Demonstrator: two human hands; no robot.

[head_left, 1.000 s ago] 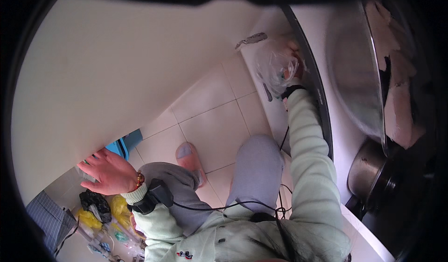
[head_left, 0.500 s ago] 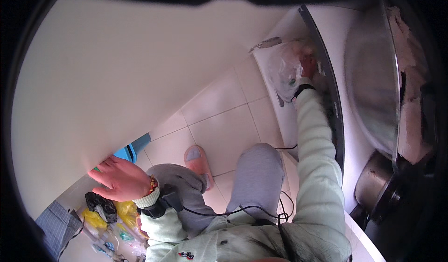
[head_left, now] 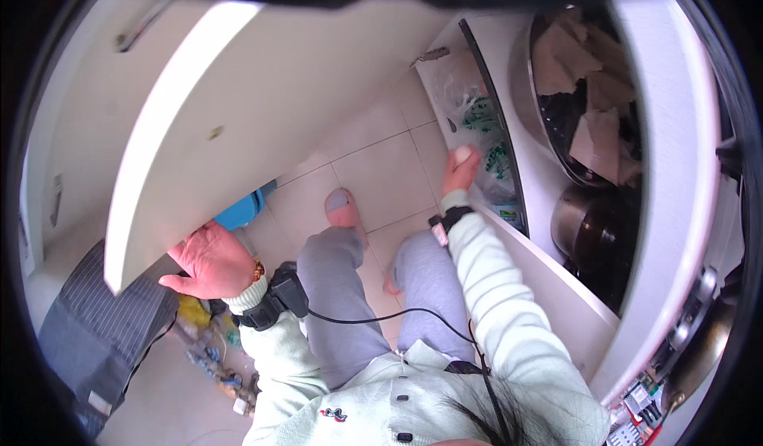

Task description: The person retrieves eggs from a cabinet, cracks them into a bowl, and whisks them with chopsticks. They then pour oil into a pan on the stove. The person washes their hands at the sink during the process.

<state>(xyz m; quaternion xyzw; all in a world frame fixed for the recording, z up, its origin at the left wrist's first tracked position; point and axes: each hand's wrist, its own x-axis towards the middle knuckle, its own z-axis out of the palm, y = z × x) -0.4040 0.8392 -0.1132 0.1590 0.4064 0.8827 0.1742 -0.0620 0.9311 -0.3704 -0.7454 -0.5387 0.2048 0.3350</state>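
Beside the open cabinet, my right hand [head_left: 459, 169] is closed around a small, pale, rounded thing [head_left: 463, 154] whose kind I cannot make out. Clear plastic bags [head_left: 459, 88] and a bag with green print [head_left: 497, 160] lie in the cabinet's lower space, just past that hand. On the other side, my left hand [head_left: 213, 262] has its fingers stretched out, holding nothing. Its fingertips rest by the lower edge of the large white door [head_left: 262, 112], partly hidden by it.
A large metal pot [head_left: 531, 88] with brown paper inside and a smaller dark pot [head_left: 578, 220] stand on the cabinet shelf. A blue bin [head_left: 242, 208] sits behind the door. A dark striped cloth [head_left: 99, 343] and several small bags are at lower left. A cable crosses my lap.
My right hand has come out from the plastic bags and back toward me, now with a pale rounded thing in it. My left hand stays by the door. The view has shifted right.
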